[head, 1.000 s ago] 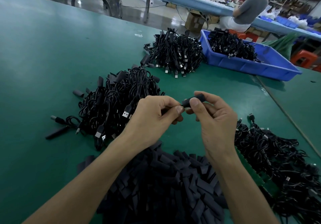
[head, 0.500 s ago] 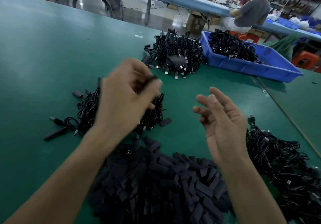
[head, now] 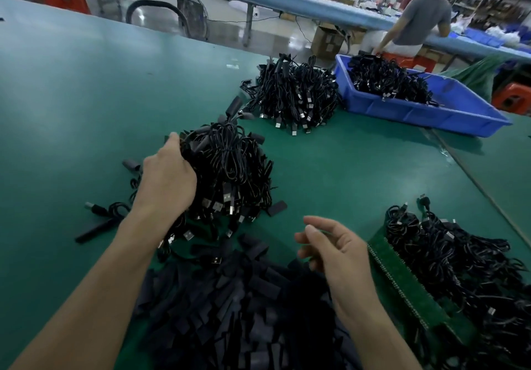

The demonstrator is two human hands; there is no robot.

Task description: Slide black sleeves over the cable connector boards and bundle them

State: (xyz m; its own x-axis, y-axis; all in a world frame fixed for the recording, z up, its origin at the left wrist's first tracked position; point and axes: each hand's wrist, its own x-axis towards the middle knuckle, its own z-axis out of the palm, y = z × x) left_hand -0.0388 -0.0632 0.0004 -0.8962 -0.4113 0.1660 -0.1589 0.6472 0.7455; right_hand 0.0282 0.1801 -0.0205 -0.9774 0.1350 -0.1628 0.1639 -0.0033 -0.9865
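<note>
Bundling step: my left hand [head: 166, 181] grips the tangled bundle of black sleeved cables [head: 234, 168]; my right hand [head: 342, 257], loose and empty, probably fetches next a flat black sleeve [head: 235, 312].

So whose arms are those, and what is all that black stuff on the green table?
Those are a person's own two arms. The camera sits on their head and looks down, so you see what they see. There is no machine here. The left hand lies against a heap of thin black cables with metal plugs; its fingers are hidden among them. The right hand is open and holds nothing. Nearest the person lies a pile of flat black sleeves. On the right, more black cables rest on a green strip of circuit boards. Farther off are another cable heap and a blue plastic tray with cables inside. All sit on a green table.
</note>
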